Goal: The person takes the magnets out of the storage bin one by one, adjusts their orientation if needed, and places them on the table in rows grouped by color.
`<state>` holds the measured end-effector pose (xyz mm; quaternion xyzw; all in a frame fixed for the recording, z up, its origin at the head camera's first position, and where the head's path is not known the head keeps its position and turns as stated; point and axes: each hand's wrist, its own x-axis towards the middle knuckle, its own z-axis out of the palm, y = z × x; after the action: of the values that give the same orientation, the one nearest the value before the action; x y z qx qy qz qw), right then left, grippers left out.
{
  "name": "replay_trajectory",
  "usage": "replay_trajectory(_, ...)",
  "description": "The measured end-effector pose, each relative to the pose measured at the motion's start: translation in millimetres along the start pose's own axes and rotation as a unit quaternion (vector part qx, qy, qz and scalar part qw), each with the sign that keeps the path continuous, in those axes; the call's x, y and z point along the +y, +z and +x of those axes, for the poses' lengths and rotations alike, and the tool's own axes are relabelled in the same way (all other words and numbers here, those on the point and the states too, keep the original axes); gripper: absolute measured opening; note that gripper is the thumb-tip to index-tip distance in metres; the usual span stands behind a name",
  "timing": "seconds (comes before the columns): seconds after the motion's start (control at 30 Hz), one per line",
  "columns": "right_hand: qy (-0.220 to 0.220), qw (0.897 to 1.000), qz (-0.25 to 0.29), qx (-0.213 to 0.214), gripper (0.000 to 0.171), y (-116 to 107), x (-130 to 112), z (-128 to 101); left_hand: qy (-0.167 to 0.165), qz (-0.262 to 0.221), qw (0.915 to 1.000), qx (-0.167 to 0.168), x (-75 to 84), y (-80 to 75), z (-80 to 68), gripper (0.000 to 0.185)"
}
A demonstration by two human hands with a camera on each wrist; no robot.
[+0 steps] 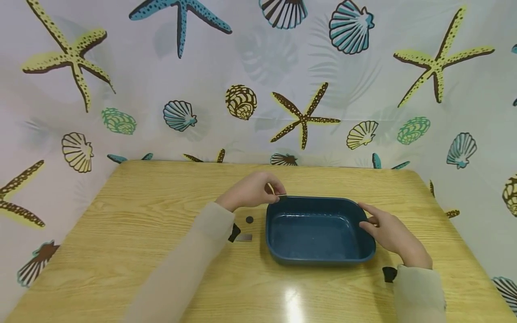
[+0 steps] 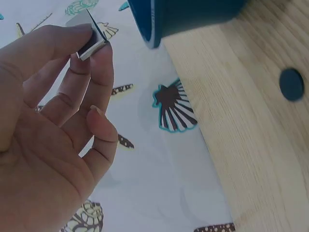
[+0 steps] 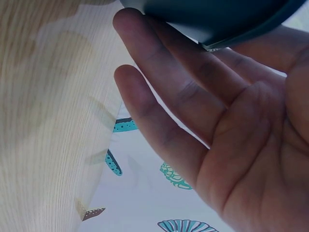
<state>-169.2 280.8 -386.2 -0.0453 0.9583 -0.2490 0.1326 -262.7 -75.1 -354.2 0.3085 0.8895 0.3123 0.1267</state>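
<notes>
A dark blue, rounded rectangular basin [image 1: 319, 261] sits on the table, and its inside looks bare. My right hand [image 1: 389, 233] grips its right rim, thumb on the inner side and fingers outside; in the right wrist view the fingers reach under the basin's wall [image 3: 212, 24]. At the back left corner of the rim, my left hand [image 1: 256, 190] pinches a small thin metal plate [image 2: 94, 41] between thumb and fingertips. It looks silvery with a dark face, and its exact kind I cannot tell.
A small dark round disc [image 1: 249, 220] lies on the wooden table [image 1: 161, 202] left of the basin. Near it a flat silvery rectangular piece [image 1: 244, 237] lies partly behind the left wrist's black strap [image 1: 234, 233]. A cloth with shells and starfish [image 1: 210, 67] hangs around the table.
</notes>
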Motion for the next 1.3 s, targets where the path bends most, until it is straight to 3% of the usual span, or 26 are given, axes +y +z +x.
replay_trajectory(0.3,0.004,1.0,0.0,-0.003,0.064,-0.8,0.7,-2.4,-0.003,-0.003,0.9998,0.021,-20.8,-11.9,-20.6,0.013)
replay_trajectory(0.8,0.019,1.0,0.01,-0.012,0.065,-0.9,1.7,-3.2,-0.037,0.001,0.9989,0.03,-53.7,-20.4,-55.5,0.012)
replay_trajectory(1.3,0.005,1.0,0.009,-0.007,0.065,0.1,-1.3,-1.1,-0.075,-0.007,0.9968,0.027,-87.4,-27.7,-97.6,0.012)
